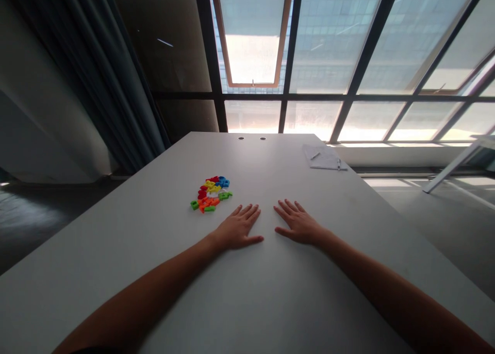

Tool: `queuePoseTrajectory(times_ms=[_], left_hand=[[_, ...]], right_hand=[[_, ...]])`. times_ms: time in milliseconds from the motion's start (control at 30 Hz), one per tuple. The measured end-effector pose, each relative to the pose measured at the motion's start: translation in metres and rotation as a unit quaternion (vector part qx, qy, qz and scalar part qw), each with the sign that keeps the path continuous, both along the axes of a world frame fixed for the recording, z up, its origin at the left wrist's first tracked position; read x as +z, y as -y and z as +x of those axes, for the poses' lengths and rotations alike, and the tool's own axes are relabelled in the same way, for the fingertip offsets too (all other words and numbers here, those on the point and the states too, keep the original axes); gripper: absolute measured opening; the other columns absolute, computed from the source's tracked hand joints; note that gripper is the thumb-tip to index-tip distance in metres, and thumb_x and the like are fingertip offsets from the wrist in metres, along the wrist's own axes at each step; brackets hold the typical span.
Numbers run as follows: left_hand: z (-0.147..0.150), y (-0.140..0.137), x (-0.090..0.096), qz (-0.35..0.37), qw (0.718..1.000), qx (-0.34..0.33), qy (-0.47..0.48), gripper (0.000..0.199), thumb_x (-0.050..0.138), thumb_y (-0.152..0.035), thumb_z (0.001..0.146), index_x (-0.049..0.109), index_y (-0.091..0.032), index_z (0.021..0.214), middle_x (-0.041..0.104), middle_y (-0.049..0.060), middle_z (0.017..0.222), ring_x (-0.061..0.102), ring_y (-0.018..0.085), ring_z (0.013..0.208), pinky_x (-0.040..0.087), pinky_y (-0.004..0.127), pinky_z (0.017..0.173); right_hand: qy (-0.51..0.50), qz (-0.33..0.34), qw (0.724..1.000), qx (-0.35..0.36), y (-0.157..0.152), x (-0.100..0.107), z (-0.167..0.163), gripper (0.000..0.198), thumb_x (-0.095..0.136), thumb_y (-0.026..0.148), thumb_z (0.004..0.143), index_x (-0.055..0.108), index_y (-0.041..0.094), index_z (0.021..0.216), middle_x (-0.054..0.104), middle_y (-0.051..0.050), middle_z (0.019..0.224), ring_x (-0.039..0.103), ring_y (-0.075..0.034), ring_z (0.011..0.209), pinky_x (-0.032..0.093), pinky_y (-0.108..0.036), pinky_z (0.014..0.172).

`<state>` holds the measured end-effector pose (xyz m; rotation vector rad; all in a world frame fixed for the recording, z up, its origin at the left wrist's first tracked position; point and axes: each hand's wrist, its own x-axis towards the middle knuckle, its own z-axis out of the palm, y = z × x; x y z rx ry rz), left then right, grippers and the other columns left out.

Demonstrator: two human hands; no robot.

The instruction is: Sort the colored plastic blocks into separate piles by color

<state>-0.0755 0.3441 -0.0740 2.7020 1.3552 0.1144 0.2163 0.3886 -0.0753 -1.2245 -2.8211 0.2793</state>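
Observation:
My left hand (pixel 240 229) lies palm down on the white table (pixel 266 292), fingers spread and holding nothing. Just beyond it to the left is a loose pile of small plastic pieces (pixel 212 188) in red, yellow, blue, orange and green; some look like letters or numbers, but they are too small to read. A green piece (pixel 225 195) at the pile's right side is among the closest to my left fingers. Also flat on the tabletop, my right hand (pixel 297 224) has its fingers apart with nothing in them. A gap of bare table separates the two hands.
Toward the far right edge lie sheets of paper (pixel 327 158) with a pen (pixel 339 164) on them. Two round holes (pixel 252 138) are set near the table's far edge. Windows stand beyond, a dark curtain (pixel 96 70) hangs at left, and a white table leg (pixel 450 167) shows at right.

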Motion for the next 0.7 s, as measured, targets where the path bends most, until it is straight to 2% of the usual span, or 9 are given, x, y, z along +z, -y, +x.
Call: queuePoseTrajectory(times_ms=[200, 300, 367, 533, 700], left_hand=[[0.0, -0.0005, 0.0023, -0.008, 1.0, 0.011, 0.006, 0.101, 0.035, -0.088, 0.095, 0.028, -0.019, 0.17, 0.024, 0.013, 0.174, 0.024, 0.032, 0.162, 0.016, 0.052, 0.133], [-0.0003, -0.0007, 0.0022, -0.012, 1.0, 0.012, 0.007, 0.102, 0.035, -0.088, 0.095, 0.028, -0.018, 0.17, 0.024, 0.013, 0.174, 0.024, 0.032, 0.162, 0.016, 0.052, 0.133], [-0.0009, -0.0013, 0.0009, -0.006, 1.0, 0.009, 0.011, 0.1, 0.036, -0.087, 0.096, 0.029, -0.02, 0.17, 0.025, 0.013, 0.174, 0.025, 0.032, 0.162, 0.017, 0.051, 0.133], [-0.0022, -0.003, -0.0023, 0.014, 1.0, 0.005, 0.013, 0.097, 0.037, -0.085, 0.097, 0.028, -0.022, 0.17, 0.029, 0.012, 0.173, 0.028, 0.031, 0.16, 0.019, 0.05, 0.132], [0.0001, -0.0014, -0.0027, 0.01, 1.0, 0.013, 0.01, 0.097, 0.035, -0.084, 0.098, 0.032, -0.019, 0.169, 0.03, 0.014, 0.172, 0.029, 0.032, 0.16, 0.021, 0.051, 0.132]], right_hand=[[-0.016, 0.038, 0.999, 0.0, 0.0001, -0.0015, -0.0014, 0.091, 0.041, 0.079, 0.1, 0.039, 0.016, 0.166, 0.03, -0.018, 0.172, 0.024, -0.04, 0.161, 0.02, -0.061, 0.13], [-0.028, 0.057, 0.997, 0.031, 0.0014, -0.0016, -0.0038, 0.084, 0.048, 0.069, 0.102, 0.046, 0.009, 0.161, 0.04, -0.024, 0.166, 0.033, -0.041, 0.157, 0.028, -0.057, 0.129], [-0.039, 0.057, 0.996, 0.052, 0.0023, -0.0017, -0.0054, 0.08, 0.051, 0.062, 0.103, 0.048, 0.006, 0.159, 0.042, -0.025, 0.164, 0.035, -0.039, 0.156, 0.031, -0.053, 0.129], [-0.037, 0.028, 0.998, 0.048, 0.002, -0.0024, -0.0066, 0.086, 0.047, 0.064, 0.104, 0.039, 0.003, 0.164, 0.028, -0.026, 0.17, 0.022, -0.037, 0.161, 0.023, -0.053, 0.132], [-0.045, 0.011, 0.998, 0.036, -0.0014, -0.0041, -0.0059, 0.088, 0.048, 0.067, 0.103, 0.038, 0.005, 0.164, 0.026, -0.023, 0.171, 0.021, -0.035, 0.162, 0.02, -0.05, 0.133]])
